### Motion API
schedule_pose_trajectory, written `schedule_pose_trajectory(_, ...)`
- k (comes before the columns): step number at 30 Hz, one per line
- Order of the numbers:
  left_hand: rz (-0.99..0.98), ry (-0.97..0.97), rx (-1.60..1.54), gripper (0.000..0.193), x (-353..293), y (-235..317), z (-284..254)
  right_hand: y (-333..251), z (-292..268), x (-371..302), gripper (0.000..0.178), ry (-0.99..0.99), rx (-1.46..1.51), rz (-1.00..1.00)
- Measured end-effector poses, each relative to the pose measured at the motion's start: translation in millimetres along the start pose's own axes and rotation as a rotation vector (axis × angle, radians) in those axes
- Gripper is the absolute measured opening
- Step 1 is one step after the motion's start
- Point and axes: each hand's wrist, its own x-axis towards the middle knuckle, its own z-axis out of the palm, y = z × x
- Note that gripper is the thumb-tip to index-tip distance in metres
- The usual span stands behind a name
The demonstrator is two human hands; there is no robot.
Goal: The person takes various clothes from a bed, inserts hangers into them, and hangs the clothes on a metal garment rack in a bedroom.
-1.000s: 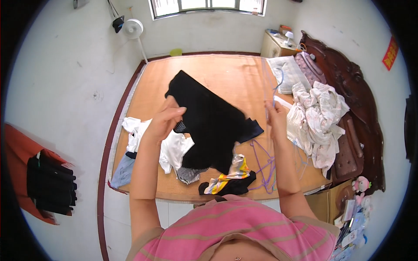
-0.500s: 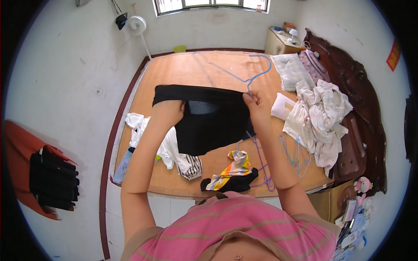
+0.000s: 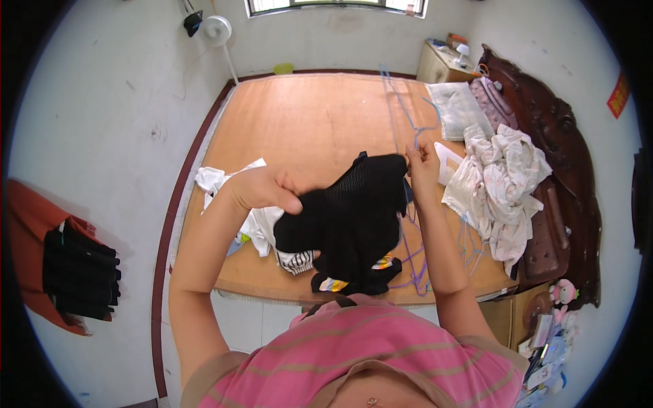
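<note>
Head view showed both hands gripping a black garment (image 3: pixel 354 217) held up above a wooden bed (image 3: pixel 313 129): left hand (image 3: pixel 262 190) clutched its left edge, right hand (image 3: pixel 422 160) pinched its top corner beside blue hangers (image 3: pixel 408 119). White clothes (image 3: pixel 500 180) lay piled nearby.

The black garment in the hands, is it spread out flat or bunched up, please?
Bunched up: the black garment hangs crumpled between the left hand and right hand, off the bed.
</note>
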Motion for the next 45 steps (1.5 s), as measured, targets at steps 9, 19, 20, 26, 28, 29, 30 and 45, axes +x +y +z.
schedule_pose_trajectory(9, 0.196, 0.16, -0.281, 0.074, -3, -15, -12, -28, -21, -40, 0.014, -0.145, 0.112, 0.255)
schedule_pose_trajectory(19, 0.239, 0.416, -0.278, 0.062, -8, -26, -20, -57, -50, -81, 0.029, -0.206, -0.221, 0.126)
schedule_pose_trajectory(20, 0.24, 0.42, -0.278, 0.062, -9, -30, -25, -62, -51, -85, 0.028, -0.196, -0.167, 0.224)
schedule_pose_trajectory(26, 0.551, 0.512, -0.592, 0.034, -2, -25, -22, -62, -56, -103, 0.028, -0.1, -0.108, 0.213)
schedule_pose_trajectory(28, 0.592, 0.517, -0.598, 0.037, 0, -24, -24, -52, -64, -109, 0.028, -0.118, -0.101, 0.249)
schedule_pose_trajectory(29, 0.555, 0.521, -0.528, 0.038, 4, -16, -18, -49, -67, -111, 0.027, -0.135, -0.096, 0.287)
schedule_pose_trajectory(30, 0.517, 0.524, -0.459, 0.04, 8, -12, -15, -48, -70, -112, 0.027, -0.127, -0.098, 0.286)
schedule_pose_trajectory(45, -0.124, 0.531, 0.384, 0.013, 23, -35, 0, -35, 15, -131, 0.02, -0.201, -0.186, 0.111)
